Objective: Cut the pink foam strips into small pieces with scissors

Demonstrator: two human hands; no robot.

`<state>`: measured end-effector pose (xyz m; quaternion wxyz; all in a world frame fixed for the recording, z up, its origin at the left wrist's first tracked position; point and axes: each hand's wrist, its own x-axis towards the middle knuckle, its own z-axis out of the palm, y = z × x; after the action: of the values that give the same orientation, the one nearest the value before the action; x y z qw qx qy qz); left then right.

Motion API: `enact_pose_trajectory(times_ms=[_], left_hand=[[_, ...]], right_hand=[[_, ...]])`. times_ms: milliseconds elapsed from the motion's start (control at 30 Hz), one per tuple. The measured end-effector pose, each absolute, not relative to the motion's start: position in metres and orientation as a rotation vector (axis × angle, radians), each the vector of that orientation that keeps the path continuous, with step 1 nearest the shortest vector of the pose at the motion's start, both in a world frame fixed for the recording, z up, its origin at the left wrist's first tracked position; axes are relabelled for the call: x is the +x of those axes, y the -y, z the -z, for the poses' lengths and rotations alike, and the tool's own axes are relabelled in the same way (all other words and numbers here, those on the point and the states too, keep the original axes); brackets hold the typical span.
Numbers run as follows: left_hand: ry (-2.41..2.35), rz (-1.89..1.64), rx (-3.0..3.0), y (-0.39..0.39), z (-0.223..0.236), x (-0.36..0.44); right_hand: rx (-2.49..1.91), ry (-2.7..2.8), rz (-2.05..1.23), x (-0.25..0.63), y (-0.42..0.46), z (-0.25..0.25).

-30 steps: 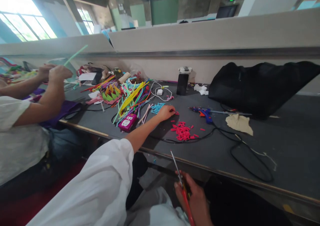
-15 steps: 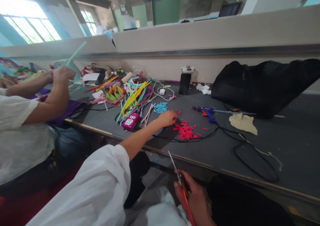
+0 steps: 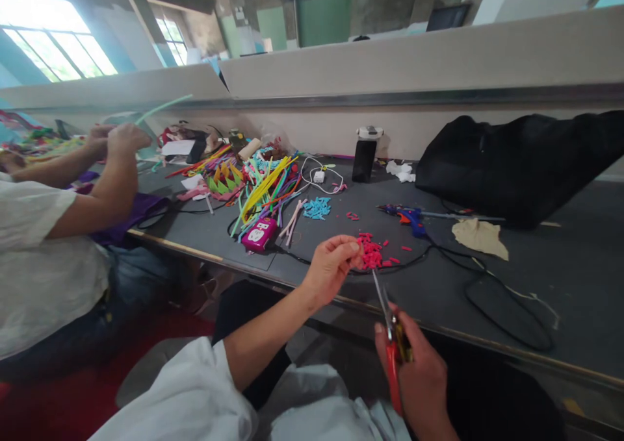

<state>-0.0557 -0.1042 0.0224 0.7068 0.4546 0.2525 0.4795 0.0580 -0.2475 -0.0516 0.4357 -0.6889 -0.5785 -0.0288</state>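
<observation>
My left hand [image 3: 333,265] is raised at the table's front edge, thumb and fingers pinched together; whatever they hold is too small to make out against the red behind. Just beyond the fingertips lies a heap of short red pieces [image 3: 372,255], with a few more scattered around it. My right hand [image 3: 414,363] grips red-handled scissors [image 3: 392,366] in front of the table, their blades pointing up toward the heap and the left fingertips. Farther back sits a pile of short blue pieces [image 3: 316,208], with a few red bits [image 3: 351,216] to its right.
A blue glue gun [image 3: 412,220] with a black cord lies to the right, near a beige cloth scrap [image 3: 480,238] and a black bag [image 3: 507,168]. Pipe cleaners [image 3: 268,184], a purple box [image 3: 260,234] and a bottle [image 3: 365,155] stand farther left. A co-worker [image 3: 53,233] sits at left.
My left hand has drawn back from the small red bits toward the scissors. My right hand has lifted the scissors up and to the right. The co-worker's green strip has tilted lower.
</observation>
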Motion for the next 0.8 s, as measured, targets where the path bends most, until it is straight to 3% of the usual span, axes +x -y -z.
enact_pose_trajectory(times_ms=[233,800], left_hand=[[-0.501,-1.086,0.678,0.138,-0.032,-0.058],[-0.505,-1.164,0.623,0.149,-0.022,-0.054]], right_hand=[[-1.682,1.461,0.161,0.061,0.24,0.043],[-1.718,1.577,0.211,0.063,0.241,0.063]])
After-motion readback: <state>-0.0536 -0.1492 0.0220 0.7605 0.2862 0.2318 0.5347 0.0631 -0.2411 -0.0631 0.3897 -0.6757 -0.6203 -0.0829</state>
